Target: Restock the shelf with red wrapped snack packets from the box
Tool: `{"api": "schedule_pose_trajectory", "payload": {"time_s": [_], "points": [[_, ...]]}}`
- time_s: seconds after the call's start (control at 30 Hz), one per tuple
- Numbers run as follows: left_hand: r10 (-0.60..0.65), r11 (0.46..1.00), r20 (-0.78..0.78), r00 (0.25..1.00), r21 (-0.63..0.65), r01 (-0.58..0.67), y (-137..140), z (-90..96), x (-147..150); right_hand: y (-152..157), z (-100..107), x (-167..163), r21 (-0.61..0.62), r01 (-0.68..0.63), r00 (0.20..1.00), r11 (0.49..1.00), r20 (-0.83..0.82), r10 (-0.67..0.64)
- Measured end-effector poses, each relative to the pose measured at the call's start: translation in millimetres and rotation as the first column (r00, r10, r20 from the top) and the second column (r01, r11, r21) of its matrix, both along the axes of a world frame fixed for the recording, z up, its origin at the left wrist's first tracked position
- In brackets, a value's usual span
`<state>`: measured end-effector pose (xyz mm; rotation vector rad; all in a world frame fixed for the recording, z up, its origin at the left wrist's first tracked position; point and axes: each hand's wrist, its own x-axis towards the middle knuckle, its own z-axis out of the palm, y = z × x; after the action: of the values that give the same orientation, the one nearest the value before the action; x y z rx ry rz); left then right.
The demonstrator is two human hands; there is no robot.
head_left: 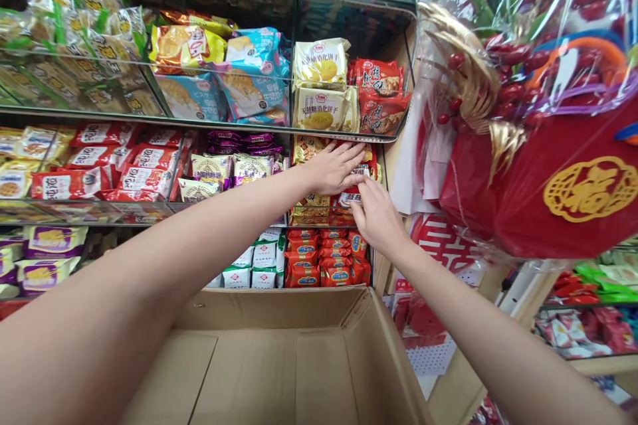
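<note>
My left hand (335,169) lies flat, fingers stretched, over the snack packs in the right compartment of the middle shelf. Close beside it, my right hand (379,214) reaches in from the right with its fingers extended. Its fingertips are at a red wrapped pack (349,196), partly covered by both hands. Gold-wrapped packs (305,147) are stacked left of the red ones, some hidden under my left hand. An open cardboard box (279,311) is below my forearms, in front of the shelves.
Cream biscuit packs (321,65) sit on the shelf above, behind a clear front lip. Red packs (302,257) are stacked on the shelf below. At the right hangs a plastic-wrapped red decoration (508,192), close to my right arm. A wooden side panel (396,149) borders the shelves.
</note>
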<state>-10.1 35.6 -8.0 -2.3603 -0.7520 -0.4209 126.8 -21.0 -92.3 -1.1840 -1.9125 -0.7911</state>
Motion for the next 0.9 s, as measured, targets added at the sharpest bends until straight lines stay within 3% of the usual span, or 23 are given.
{"api": "schedule_pose_trajectory", "payload": {"time_s": [0.1, 0.27, 0.37, 0.57, 0.8, 0.9], "points": [[0.009, 0.997, 0.023, 1.000, 0.077, -0.010, 2, -10.7, -6, -4, -9, 3, -0.039, 0.004, 0.999, 0.999, 0.037, -0.003], [0.069, 0.997, 0.008, 0.998, 0.031, -0.070, 6, -13.4, -7, -1, -14, 3, -0.114, 0.020, 0.996, 0.993, 0.086, -0.010], [0.105, 0.994, -0.045, 0.994, -0.032, -0.106, 4, -7.5, -5, -1, -15, 2, -0.109, 0.005, 0.998, 0.994, 0.068, 0.002], [0.090, 0.991, 0.114, 0.989, 0.087, -0.100, -2, -15.7, -2, -4, -24, -2, -0.052, 0.046, 0.998, 0.998, 0.056, -0.043], [0.090, 0.996, 0.095, 0.991, 0.020, -0.093, 0, -15.1, -4, -2, -26, 0, -0.069, 0.061, 0.992, 0.996, 0.111, -0.053], [0.062, 0.996, 0.117, 0.991, 0.058, -0.069, -4, -13.2, -10, -7, -25, 0, -0.063, 0.062, 0.992, 0.996, 0.114, -0.055]]}}
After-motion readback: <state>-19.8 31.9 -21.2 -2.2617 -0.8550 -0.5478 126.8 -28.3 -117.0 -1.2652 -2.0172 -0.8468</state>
